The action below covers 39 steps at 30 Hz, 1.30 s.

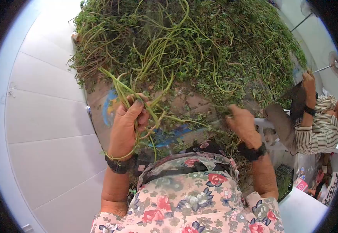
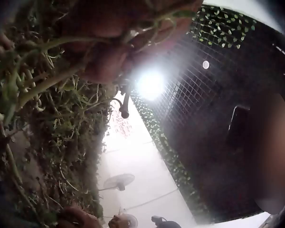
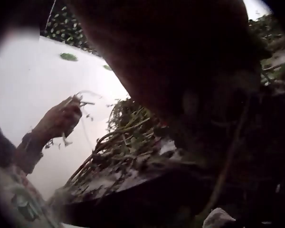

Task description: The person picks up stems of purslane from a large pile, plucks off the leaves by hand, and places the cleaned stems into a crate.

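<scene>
My left hand (image 1: 125,121) pinches a small bunch of long green plant stems (image 1: 119,86) between thumb and fingers, over the near part of the table. Thin stem ends trail below it, one across the wrist. In the left wrist view the fingers show dark against the stems (image 2: 52,84). My right hand (image 1: 244,125) is off to the right, low by the table's near edge, its fingers bent and blurred. A stem (image 3: 228,166) runs below that hand in its dark wrist view; I cannot tell whether the fingers hold it.
A large heap of leafy green plants (image 1: 235,46) covers the back of the table (image 1: 184,101), with loose leaves scattered in front. White wall panels (image 1: 52,116) stand at the left. Another person in a striped shirt (image 1: 312,136) sits at the right, near a fan (image 1: 334,62).
</scene>
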Each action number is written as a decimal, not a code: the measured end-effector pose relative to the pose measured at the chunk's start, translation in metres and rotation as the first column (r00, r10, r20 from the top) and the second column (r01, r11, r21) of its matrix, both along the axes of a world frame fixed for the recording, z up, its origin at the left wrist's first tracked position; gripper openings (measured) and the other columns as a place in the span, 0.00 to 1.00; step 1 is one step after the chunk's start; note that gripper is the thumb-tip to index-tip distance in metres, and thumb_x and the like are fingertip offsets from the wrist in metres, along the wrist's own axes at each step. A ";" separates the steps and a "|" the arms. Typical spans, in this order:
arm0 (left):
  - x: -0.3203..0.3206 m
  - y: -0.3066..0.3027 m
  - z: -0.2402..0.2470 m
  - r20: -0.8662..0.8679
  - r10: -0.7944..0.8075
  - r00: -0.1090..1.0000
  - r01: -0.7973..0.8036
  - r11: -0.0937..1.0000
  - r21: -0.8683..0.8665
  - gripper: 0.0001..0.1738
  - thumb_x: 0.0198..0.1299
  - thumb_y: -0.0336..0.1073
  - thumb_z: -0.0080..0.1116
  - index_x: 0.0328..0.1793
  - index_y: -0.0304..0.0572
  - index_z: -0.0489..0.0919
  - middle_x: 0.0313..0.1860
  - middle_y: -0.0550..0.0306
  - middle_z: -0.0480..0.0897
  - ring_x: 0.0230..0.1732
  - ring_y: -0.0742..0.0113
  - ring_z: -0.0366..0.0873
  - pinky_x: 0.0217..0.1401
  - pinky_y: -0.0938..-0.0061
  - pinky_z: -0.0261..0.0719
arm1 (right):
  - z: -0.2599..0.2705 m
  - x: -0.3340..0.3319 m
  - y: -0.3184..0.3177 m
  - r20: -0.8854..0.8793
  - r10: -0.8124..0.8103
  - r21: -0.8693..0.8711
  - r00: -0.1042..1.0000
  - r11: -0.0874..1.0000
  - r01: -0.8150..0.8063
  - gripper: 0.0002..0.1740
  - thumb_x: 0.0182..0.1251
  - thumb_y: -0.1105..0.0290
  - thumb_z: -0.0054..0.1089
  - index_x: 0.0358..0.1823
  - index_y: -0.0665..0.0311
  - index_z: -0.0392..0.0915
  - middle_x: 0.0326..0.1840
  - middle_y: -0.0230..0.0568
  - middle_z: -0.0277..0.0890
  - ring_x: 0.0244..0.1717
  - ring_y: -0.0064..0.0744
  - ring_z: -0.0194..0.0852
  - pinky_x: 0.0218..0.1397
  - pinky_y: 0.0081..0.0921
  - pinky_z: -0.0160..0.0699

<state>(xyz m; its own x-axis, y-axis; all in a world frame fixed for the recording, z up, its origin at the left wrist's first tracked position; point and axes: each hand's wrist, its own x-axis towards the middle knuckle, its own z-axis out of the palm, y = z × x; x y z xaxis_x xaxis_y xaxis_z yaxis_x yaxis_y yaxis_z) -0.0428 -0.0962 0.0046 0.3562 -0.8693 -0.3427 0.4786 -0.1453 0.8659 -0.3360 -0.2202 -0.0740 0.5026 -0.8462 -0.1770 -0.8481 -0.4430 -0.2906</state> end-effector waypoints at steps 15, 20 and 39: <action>-0.017 -0.009 -0.002 0.154 -0.079 0.985 0.081 0.997 -0.008 0.09 0.61 0.37 0.52 0.44 0.43 0.75 0.23 0.68 0.71 0.21 0.82 0.63 0.20 0.87 0.56 | 0.072 0.094 0.024 0.716 -0.076 0.340 0.694 0.906 -0.252 0.15 0.58 0.68 0.54 0.44 0.68 0.74 0.39 0.47 0.77 0.40 0.32 0.76 0.46 0.26 0.72; -0.021 -0.006 -0.007 0.099 -0.103 0.990 0.102 0.995 0.018 0.08 0.61 0.37 0.52 0.43 0.42 0.75 0.23 0.68 0.72 0.20 0.82 0.63 0.20 0.86 0.57 | 0.065 0.124 0.031 0.690 0.003 0.457 0.723 0.773 -0.439 0.16 0.59 0.67 0.55 0.44 0.70 0.73 0.36 0.47 0.78 0.35 0.30 0.75 0.42 0.28 0.72; -0.011 0.015 -0.009 0.109 0.060 0.992 -0.068 0.995 0.072 0.09 0.63 0.38 0.51 0.44 0.42 0.76 0.28 0.64 0.78 0.19 0.84 0.64 0.17 0.88 0.57 | 0.053 0.137 0.039 0.650 -0.046 0.655 0.759 0.542 -0.527 0.16 0.61 0.65 0.53 0.45 0.68 0.75 0.32 0.38 0.75 0.35 0.24 0.70 0.42 0.24 0.70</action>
<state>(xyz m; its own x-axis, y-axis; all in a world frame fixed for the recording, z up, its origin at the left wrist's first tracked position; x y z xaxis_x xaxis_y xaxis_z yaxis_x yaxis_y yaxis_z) -0.0542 -0.0817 -0.0043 0.4483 -0.8165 -0.3637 0.3945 -0.1844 0.9002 -0.1987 -0.1811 -0.0215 0.8953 -0.3330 -0.2957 -0.2988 0.0434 -0.9533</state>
